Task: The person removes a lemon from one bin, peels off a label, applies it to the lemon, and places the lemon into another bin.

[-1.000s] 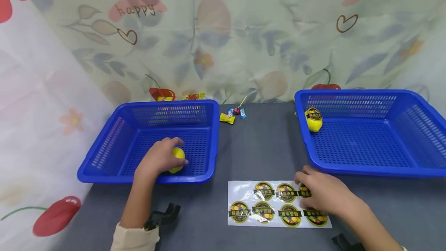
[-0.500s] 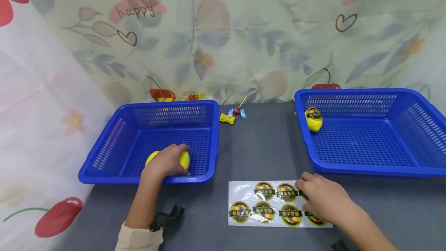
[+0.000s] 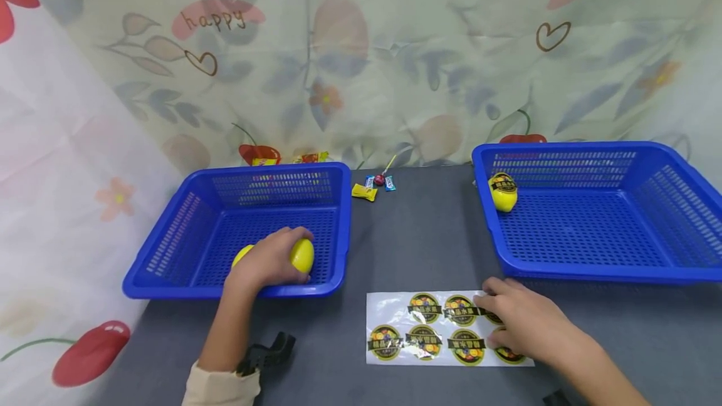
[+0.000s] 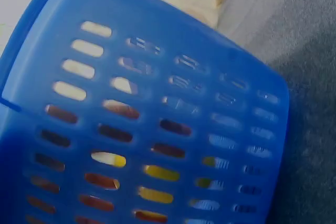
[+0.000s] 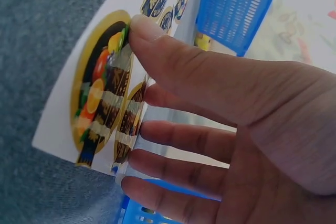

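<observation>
My left hand reaches into the left blue basket and grips a lemon, thumb and fingers round its sides. Behind that hand, another lemon peeks out on the left. In the left wrist view the basket's slotted wall hides most of the hand, and a bit of yellow lemon shows through. My right hand rests over the right end of a white sheet of round fruit stickers. In the right wrist view its thumb touches a sticker, and the fingers extend loosely along the sheet.
On the right stands a second blue basket with a lemon wearing a sticker band. Small wrapped candies and a lollipop lie between the baskets at the back, before a patterned curtain.
My left hand has shifted right and slightly lower in the basket with the lemon, and the second lemon has come into sight behind it. The right hand has barely moved on the sticker sheet.
</observation>
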Available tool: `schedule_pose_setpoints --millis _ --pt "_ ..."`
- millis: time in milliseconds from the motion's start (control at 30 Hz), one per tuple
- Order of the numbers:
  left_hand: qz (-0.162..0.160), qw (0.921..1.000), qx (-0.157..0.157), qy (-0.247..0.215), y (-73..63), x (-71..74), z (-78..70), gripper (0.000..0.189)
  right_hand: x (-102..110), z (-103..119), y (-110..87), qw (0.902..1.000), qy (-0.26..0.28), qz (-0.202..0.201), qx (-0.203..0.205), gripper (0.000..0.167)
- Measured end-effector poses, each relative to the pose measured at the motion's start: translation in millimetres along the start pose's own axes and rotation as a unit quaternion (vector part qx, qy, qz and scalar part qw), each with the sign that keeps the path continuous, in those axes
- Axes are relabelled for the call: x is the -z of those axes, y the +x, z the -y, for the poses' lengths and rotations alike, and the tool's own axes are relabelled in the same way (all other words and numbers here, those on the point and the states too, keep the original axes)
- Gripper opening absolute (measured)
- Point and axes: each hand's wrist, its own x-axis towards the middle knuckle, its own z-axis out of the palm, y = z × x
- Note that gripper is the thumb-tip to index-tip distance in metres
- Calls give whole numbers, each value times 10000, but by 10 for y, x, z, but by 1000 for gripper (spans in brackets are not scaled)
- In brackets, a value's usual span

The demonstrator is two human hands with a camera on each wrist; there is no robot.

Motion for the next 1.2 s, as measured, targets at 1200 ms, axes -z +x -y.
schedule_pose_setpoints --millis 1200 --pt "-1484 9685 -1499 -1321 184 -290 -1318 68 1 -9 8 9994 86 -185 270 51"
